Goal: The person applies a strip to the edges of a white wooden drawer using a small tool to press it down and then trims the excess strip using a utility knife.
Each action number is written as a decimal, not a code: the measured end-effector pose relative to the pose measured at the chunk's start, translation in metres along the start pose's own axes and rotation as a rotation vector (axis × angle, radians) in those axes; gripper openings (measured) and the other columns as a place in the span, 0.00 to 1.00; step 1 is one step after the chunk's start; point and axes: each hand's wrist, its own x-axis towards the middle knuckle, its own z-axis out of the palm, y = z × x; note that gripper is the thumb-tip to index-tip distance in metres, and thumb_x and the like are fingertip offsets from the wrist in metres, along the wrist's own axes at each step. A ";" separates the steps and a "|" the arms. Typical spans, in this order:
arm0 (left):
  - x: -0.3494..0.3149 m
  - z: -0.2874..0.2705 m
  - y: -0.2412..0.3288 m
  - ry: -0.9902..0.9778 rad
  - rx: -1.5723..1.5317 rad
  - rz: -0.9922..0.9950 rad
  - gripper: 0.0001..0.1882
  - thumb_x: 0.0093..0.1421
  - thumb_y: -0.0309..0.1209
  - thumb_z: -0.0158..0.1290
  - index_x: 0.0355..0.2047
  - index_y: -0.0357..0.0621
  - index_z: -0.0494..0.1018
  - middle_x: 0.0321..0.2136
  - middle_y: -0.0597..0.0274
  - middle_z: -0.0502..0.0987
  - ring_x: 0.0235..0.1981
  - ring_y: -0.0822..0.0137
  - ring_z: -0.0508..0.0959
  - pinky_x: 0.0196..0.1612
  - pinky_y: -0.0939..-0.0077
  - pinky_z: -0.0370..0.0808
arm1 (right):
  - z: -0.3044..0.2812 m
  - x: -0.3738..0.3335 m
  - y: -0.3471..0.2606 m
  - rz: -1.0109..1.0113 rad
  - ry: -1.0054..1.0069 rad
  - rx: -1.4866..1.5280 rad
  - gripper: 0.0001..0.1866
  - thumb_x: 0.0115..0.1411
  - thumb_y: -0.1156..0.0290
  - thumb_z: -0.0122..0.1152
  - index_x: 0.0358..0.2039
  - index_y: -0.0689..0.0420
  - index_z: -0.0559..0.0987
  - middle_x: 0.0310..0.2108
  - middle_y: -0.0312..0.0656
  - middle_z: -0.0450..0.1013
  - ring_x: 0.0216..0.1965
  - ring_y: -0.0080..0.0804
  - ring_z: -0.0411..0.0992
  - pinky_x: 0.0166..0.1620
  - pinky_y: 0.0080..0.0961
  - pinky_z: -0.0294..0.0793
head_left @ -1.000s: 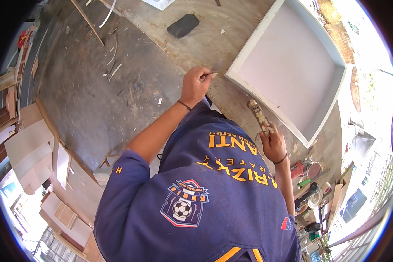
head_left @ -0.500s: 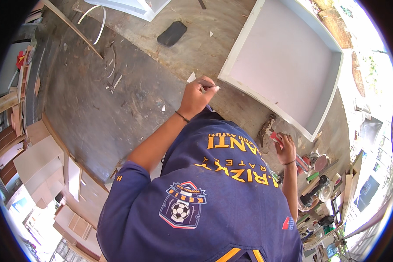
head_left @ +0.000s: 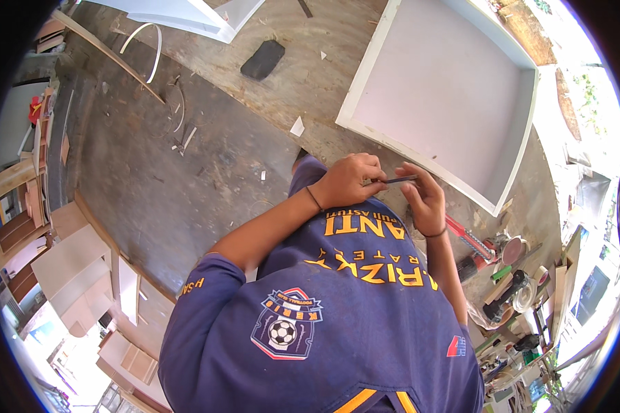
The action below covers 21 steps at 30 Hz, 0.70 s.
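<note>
In front of my chest, my left hand [head_left: 352,180] is closed on a slim dark stick [head_left: 399,179], pinched between thumb and fingers. It could be a pencil or a narrow tool; the kind is not clear. My right hand [head_left: 427,199] curls its fingers about the stick's other end, with a gap between thumb and fingertips. Beyond the hands lies a large shallow white tray-like box [head_left: 448,89], its inside facing up. A small white triangular scrap [head_left: 297,126] rests on the worktop ahead of my left hand.
A red, long-bodied tool [head_left: 470,237] lies right of my right hand, near a clutter of tools and rolls. A black flat object [head_left: 262,60], a wooden strip [head_left: 107,51] and a curled white strip [head_left: 160,48] are farther left. Stacked boards [head_left: 69,258] stand at left.
My left hand has come nearer and to the right with the slim stick. My right hand has left the red tool's end and moved up and left to the stick.
</note>
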 end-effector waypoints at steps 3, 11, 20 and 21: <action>0.000 -0.002 0.000 -0.019 -0.037 -0.042 0.10 0.54 0.35 0.62 0.32 0.42 0.80 0.28 0.56 0.77 0.32 0.55 0.77 0.38 0.64 0.74 | 0.013 0.011 0.023 0.101 0.003 0.348 0.12 0.66 0.71 0.57 0.45 0.64 0.77 0.38 0.41 0.77 0.41 0.26 0.75 0.43 0.23 0.75; -0.011 -0.036 -0.036 0.500 0.258 0.004 0.09 0.58 0.25 0.50 0.39 0.39 0.76 0.32 0.53 0.76 0.34 0.54 0.77 0.37 0.65 0.73 | 0.004 0.023 0.021 0.164 0.201 0.555 0.11 0.67 0.68 0.54 0.43 0.63 0.76 0.35 0.41 0.76 0.36 0.26 0.74 0.39 0.23 0.74; -0.006 -0.054 -0.039 0.448 0.544 -0.025 0.12 0.54 0.26 0.55 0.40 0.47 0.78 0.40 0.58 0.74 0.44 0.57 0.73 0.46 0.59 0.69 | 0.006 0.018 0.020 0.230 0.209 0.700 0.09 0.67 0.68 0.54 0.43 0.58 0.76 0.33 0.37 0.76 0.35 0.26 0.73 0.39 0.26 0.74; -0.002 -0.053 -0.036 0.447 0.617 0.034 0.12 0.53 0.28 0.57 0.39 0.49 0.78 0.41 0.60 0.74 0.45 0.58 0.72 0.47 0.59 0.68 | 0.007 0.018 0.020 0.231 0.213 0.699 0.09 0.67 0.68 0.54 0.43 0.58 0.76 0.33 0.37 0.76 0.35 0.26 0.73 0.39 0.26 0.74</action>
